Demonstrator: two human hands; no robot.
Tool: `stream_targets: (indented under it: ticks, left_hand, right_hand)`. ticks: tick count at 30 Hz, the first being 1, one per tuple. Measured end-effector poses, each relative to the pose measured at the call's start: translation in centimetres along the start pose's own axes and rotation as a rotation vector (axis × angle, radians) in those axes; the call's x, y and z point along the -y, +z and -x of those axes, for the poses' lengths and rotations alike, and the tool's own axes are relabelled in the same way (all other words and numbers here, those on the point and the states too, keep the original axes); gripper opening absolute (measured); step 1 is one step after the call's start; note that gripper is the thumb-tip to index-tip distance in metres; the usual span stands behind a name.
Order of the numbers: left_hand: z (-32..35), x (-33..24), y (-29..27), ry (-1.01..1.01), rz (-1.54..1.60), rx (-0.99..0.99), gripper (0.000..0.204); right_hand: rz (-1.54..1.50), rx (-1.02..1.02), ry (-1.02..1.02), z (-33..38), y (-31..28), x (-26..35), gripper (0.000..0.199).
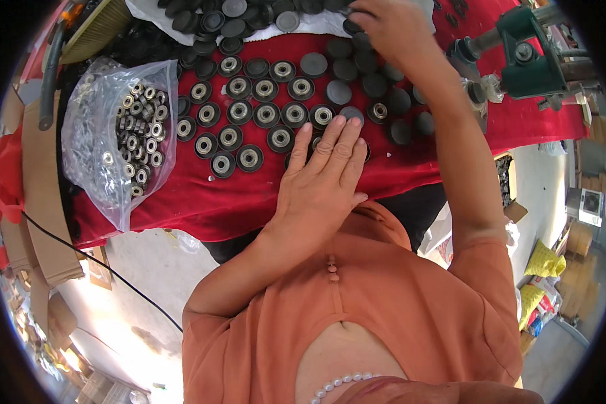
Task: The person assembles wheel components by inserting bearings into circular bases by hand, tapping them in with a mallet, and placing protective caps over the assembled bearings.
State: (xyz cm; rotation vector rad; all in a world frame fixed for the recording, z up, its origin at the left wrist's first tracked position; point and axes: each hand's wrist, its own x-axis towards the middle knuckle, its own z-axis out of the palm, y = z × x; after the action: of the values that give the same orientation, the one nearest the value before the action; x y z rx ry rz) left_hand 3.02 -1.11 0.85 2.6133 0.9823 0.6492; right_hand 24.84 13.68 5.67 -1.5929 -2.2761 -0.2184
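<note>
My left hand (328, 151) lies flat, fingers stretched out, over the near rows of black round caps. Some caps are partly hidden under its fingers. Many caps around it hold a silver ring bearing, such as this cap with a bearing (280, 138) just left of the hand. My right hand (390, 30) reaches to the far side, fingers extended over black caps at the edge of a loose pile (252, 19); its thumb is hidden. Below that arm lie plain caps (374, 85) without visible bearings. A clear plastic bag (91, 151) at the left contains many loose bearings (141, 135).
Red cloth (397, 165) covers the table. A green clamp-like metal machine (528, 60) stands at the far right. Cardboard (44, 195) and a black cable (108, 266) are at the left. Boxes and yellow bags (544, 261) lie on the floor at right.
</note>
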Motion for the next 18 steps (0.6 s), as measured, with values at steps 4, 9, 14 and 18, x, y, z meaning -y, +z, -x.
stream_targets:
  ticks: [4, 9, 14, 18]
  left_hand:
    - [0.1, 0.4, -0.3, 0.011, 0.047, 0.020, 0.078]
    - [-0.4, 0.5, -0.9, 0.000, 0.077, 0.034, 0.073]
    - [-0.6, 0.4, -1.3, 0.003, 0.082, 0.053, 0.069]
    - [-0.6, 0.1, -1.4, -0.007, 0.094, 0.048, 0.068]
  right_hand:
    - [-0.372, -0.079, 0.130, 7.1, -3.8, 2.7, 0.025]
    - [-0.291, -0.023, 0.154, 11.4, -3.4, 3.3, 0.018]
    - [-0.176, 0.045, 0.121, 11.8, -2.1, 3.7, 0.017]
    - [-0.134, -0.032, 0.156, 11.7, -1.9, 4.5, 0.019]
